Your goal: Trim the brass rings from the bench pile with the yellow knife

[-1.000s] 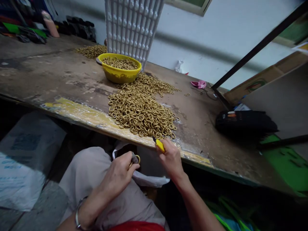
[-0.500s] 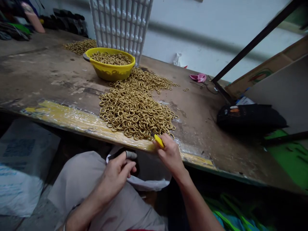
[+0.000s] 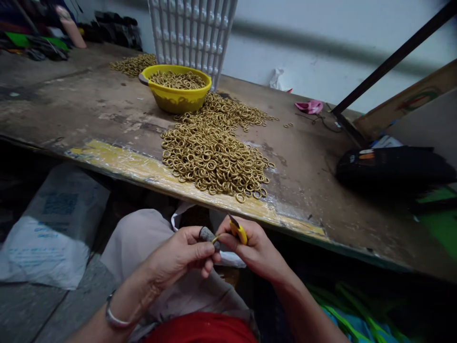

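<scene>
My left hand [image 3: 189, 250] is closed in front of the table edge, a grey sleeve [image 3: 207, 234] covering its index fingertip. Between that finger and the thumb is a small gold-coloured ring [image 3: 215, 239], seen nearly edge-on and partly hidden. My right hand [image 3: 255, 245] meets it from the right, its thumb and fingertips at the same ring. A yellow utility knife [image 3: 241, 234] with a dark tip is gripped in this right hand, pointing up and left. Just beyond both hands, a large heap of gold-coloured rings [image 3: 214, 157] lies on the table.
A yellow bowl [image 3: 178, 101] full of rings stands on the wooden table [image 3: 89, 105], with a smaller ring pile [image 3: 134, 64] behind it. A ribbed grey panel [image 3: 193, 38] leans behind. Rightward are a pink cloth [image 3: 310, 106] and a black bag [image 3: 392, 166]. A white sack [image 3: 57, 228] lies below left.
My right hand has drawn back from the heap's near edge to my left hand, bringing the knife and a ring. My left hand has moved right and now pinches the ring.
</scene>
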The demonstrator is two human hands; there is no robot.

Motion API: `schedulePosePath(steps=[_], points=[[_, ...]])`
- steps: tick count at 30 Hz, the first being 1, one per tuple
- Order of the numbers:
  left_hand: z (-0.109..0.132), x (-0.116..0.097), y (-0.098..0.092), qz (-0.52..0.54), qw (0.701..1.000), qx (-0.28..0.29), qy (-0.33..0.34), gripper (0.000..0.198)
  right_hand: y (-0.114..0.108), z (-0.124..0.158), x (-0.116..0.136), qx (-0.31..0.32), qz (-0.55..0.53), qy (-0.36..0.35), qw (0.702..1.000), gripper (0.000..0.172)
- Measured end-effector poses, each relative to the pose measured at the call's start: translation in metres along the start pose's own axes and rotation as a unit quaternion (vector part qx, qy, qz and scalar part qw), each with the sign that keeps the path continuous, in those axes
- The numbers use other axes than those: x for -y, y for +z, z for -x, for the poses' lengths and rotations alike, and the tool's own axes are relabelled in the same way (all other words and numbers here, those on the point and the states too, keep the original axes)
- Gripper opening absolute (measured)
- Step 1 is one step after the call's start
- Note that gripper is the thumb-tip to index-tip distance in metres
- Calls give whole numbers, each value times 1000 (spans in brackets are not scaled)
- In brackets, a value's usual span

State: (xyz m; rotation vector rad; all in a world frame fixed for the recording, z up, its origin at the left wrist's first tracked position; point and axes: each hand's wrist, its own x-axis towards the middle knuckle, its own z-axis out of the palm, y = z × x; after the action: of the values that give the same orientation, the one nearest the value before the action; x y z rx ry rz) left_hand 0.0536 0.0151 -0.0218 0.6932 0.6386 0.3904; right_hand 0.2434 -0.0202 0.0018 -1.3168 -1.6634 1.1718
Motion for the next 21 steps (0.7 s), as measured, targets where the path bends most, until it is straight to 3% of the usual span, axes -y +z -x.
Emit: schedulePosePath(steps=[4, 7, 10, 21], points=[[9, 4, 2, -39, 997, -38, 58, 23, 10, 17, 3, -73, 63, 1, 995, 16], [14, 5, 6, -132, 981, -87, 109, 17, 16, 30, 0, -65, 156, -2, 986, 8], [17, 4, 9, -199, 964, -121, 130, 14, 20, 37, -5, -49, 231, 1, 972, 19], [20, 7, 15, -340, 919, -122, 159, 20, 26, 36, -10, -61, 328, 16, 942, 13]])
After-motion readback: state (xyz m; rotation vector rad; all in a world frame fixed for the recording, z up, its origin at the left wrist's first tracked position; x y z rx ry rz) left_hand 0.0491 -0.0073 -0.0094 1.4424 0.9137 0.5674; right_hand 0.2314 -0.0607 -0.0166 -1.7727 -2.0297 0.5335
